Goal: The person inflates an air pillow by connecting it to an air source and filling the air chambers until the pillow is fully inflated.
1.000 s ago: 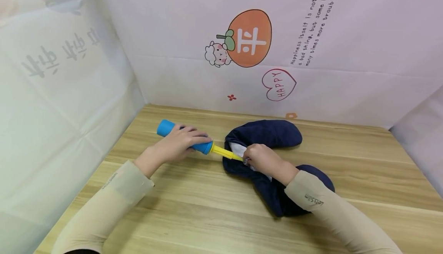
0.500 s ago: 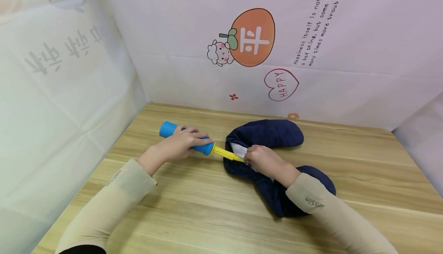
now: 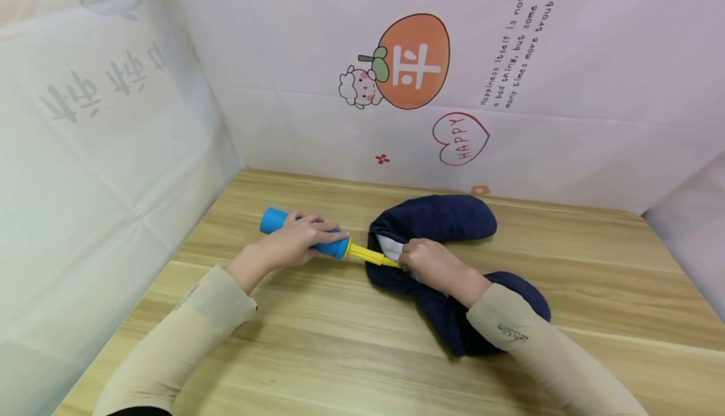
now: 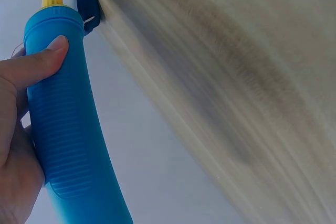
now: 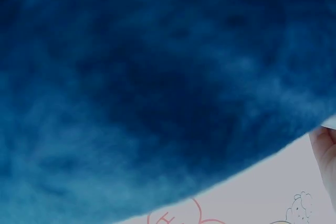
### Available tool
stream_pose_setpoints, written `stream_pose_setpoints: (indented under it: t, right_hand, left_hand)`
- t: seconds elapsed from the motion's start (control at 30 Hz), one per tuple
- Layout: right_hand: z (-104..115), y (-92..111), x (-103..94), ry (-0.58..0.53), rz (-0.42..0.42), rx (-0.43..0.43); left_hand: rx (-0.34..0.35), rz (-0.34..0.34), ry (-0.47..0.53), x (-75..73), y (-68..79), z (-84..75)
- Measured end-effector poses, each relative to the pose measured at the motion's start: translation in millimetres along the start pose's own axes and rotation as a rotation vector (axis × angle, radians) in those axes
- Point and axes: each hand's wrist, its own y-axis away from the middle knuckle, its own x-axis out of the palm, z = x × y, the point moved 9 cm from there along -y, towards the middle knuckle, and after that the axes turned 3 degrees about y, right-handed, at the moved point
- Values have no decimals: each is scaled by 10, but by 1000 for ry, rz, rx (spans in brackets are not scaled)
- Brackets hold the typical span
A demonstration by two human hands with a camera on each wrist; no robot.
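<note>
My left hand (image 3: 297, 241) grips the ribbed blue barrel of a hand air pump (image 3: 274, 219), thumb along its side in the left wrist view. The pump's yellow nozzle (image 3: 365, 253) points right, into the opening of a navy, U-shaped neck pillow (image 3: 442, 218). White lining (image 3: 389, 246) shows inside that opening. At the nozzle's tip my right hand (image 3: 433, 266) pinches the pillow's inner part; its fingertips hide what lies between them. Plush navy fabric (image 5: 157, 77) fills most of the right wrist view, with fingers (image 5: 324, 148) at the right edge.
Both things are on a wood-grain table (image 3: 317, 353). A white printed sheet (image 3: 294, 126) rises behind the table's far edge, and another pale sheet (image 3: 113, 202) hangs along the left side.
The pump's rear end has dipped slightly toward the near side, along with my left hand. My right hand keeps its pinch at the pillow's opening.
</note>
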Motion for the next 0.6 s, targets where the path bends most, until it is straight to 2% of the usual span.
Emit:
stream_pose_setpoints:
  t: [0.1,0.3,0.6]
  right_hand:
    - [-21,20,-23,16,-1,10]
    - [-134,58,-92,-115,1,137]
    - [-245,108,-34,-153,45,246]
  left_hand:
    - [7,-23,7,-21,-25,-4]
    - [-31,-71,53,-105,-38,46]
    - [-67,-50,76,-3,-16,134]
